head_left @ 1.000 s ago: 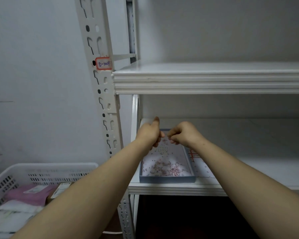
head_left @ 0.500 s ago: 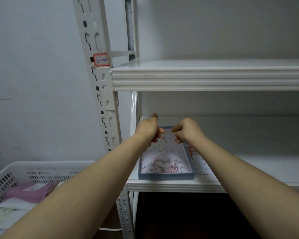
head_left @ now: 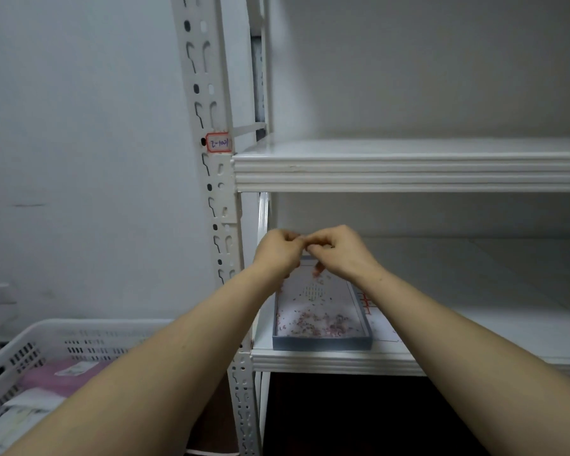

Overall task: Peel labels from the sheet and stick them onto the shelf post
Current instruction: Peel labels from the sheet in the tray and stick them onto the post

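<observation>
My left hand (head_left: pixel 277 253) and my right hand (head_left: pixel 339 251) meet fingertip to fingertip above the far end of a shallow blue tray (head_left: pixel 321 343) on the lower shelf. Both pinch a tiny pale piece between them, seemingly a label, too small to make out. The tray holds many small reddish scraps. A white label sheet (head_left: pixel 377 319) with red markings lies under the tray's right side. The perforated white shelf post (head_left: pixel 211 199) stands left of my hands. It carries one red-bordered handwritten label (head_left: pixel 218 143) just above the upper shelf (head_left: pixel 408 174).
The lower shelf (head_left: pixel 474 324) stretches to the right. A white slotted basket (head_left: pixel 63 340) with pink and white packets sits on the floor at the lower left. A grey wall lies behind the post.
Both hands have lifted a little from the tray and closed together until the fingertips touch. The view has tilted slightly downward, so the post label sits lower in the frame.
</observation>
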`<state>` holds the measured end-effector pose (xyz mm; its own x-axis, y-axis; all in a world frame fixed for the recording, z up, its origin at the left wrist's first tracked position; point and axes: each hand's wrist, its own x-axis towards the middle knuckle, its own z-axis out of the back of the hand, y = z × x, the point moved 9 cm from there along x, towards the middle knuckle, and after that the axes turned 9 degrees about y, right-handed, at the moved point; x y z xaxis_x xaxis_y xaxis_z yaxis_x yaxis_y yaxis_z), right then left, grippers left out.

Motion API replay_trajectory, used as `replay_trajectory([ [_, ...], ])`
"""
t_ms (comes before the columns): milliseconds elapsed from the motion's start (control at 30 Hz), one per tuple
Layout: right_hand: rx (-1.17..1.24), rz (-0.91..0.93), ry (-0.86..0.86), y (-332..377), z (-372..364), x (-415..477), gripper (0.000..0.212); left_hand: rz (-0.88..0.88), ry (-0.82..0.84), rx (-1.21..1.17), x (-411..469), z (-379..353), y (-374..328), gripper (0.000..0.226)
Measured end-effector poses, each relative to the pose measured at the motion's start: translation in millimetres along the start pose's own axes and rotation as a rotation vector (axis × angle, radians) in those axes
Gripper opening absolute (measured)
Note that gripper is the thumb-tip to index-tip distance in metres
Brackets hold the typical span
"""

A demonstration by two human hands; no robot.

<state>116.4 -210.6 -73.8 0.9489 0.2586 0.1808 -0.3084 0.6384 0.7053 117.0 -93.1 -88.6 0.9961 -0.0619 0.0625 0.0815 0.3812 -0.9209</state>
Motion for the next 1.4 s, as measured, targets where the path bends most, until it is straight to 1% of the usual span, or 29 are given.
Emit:
replay_trajectory([
  [67,0.034,0.064,-0.039,16.4,2.5,-3.8,0.022,-0.047,-0.044,0.010,-7.7,11.8,-8.8,0.017],
  [133,0.103,0.121,-0.091,38.0,7.4,-9.7,0.017,-0.130,-0.100,0.022,-23.5,28.9,-21.0,0.017],
  [200,0.159,0.173,-0.130,59.6,13.0,-14.9,0.014,-0.215,-0.209,0.030,-43.8,49.7,-32.6,0.022],
  [267,0.187,0.221,-0.148,79.8,16.4,-18.7,0.013,-0.291,-0.354,0.049,-61.2,71.9,-40.0,0.029],
  [333,0.190,0.263,-0.171,95.3,18.5,-19.1,0.011,-0.331,-0.483,0.071,-72.8,90.8,-44.6,0.021],
  [367,0.192,0.281,-0.192,102.0,20.1,-18.1,0.011,-0.332,-0.532,0.078,-76.2,99.0,-46.8,0.013],
  [400,0.194,0.296,-0.217,107.7,22.3,-16.4,0.011,-0.318,-0.573,0.086,-76.7,107.0,-47.8,0.010],
  [467,0.189,0.325,-0.266,118.4,27.5,-10.8,0.008,-0.292,-0.618,0.079,-69.7,120.9,-47.4,0.033],
  [533,0.148,0.354,-0.305,129.9,32.6,-5.1,0.006,-0.279,-0.647,0.039,-61.5,133.6,-48.7,0.049],
  [600,0.110,0.358,-0.346,137.2,37.7,0.9,0.005,-0.250,-0.634,-0.042,-51.9,142.1,-50.5,0.052],
  [733,-0.010,0.345,-0.429,144.3,45.6,9.6,0.008,-0.251,-0.533,-0.227,-26.5,147.8,-56.3,0.048],
  [833,-0.102,0.449,-0.487,159.5,49.7,9.5,0.009,-0.304,-0.458,-0.286,-13.6,146.1,-66.3,0.040],
  [933,-0.124,0.566,-0.514,174.9,53.1,13.3,0.010,-0.360,-0.423,-0.255,-8.5,146.8,-72.2,0.037],
  [1133,-0.064,0.634,-0.533,173.6,50.8,29.3,0.013,-0.464,-0.355,-0.169,-1.1,148.8,-71.1,0.028],
  [1267,-0.001,0.662,-0.565,167.3,45.3,33.1,0.016,-0.489,-0.344,-0.149,2.1,149.3,-69.9,0.033],
  [1400,-0.015,0.715,-0.594,170.1,42.8,32.3,0.019,-0.498,-0.350,-0.188,3.8,151.1,-67.9,0.045],
])
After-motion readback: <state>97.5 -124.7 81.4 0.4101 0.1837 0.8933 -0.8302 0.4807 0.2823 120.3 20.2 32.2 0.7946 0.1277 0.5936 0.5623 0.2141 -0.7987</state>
